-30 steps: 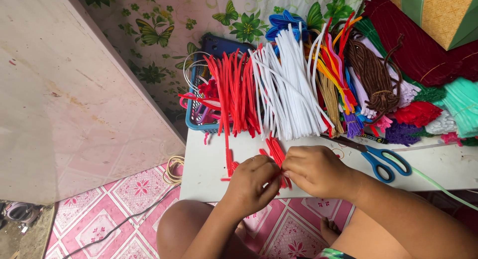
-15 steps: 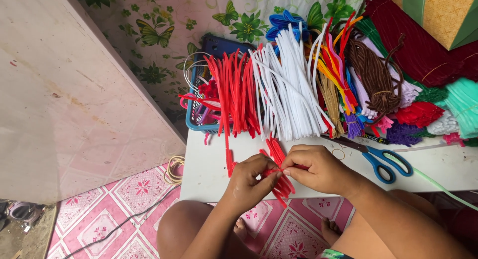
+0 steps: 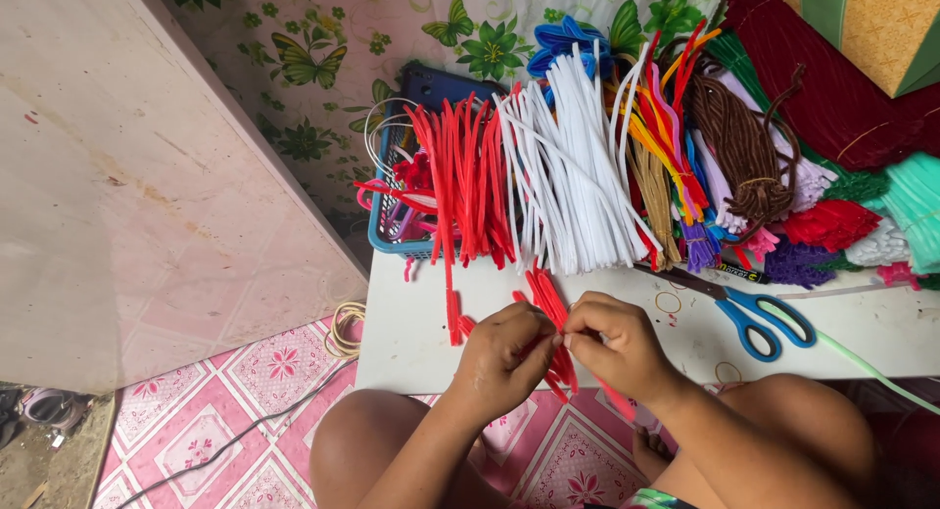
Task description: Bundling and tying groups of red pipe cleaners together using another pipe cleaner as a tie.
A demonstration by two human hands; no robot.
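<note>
Short fuzzy red pipe-cleaner pieces bunched between both hands

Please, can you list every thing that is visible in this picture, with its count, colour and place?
red stems: many, red, on the white table at left
white stems: many, white, table middle
mixed stems: many, orange, yellow, purple, right of the white ones
brown bundle: one, brown, table right
scissors: one, blue handles, table right
basket: one, blue, table's left end
white table: one, white, above the pink tiled floor
left hand: pinching short red pieces
right hand: pinching the same pieces
</note>
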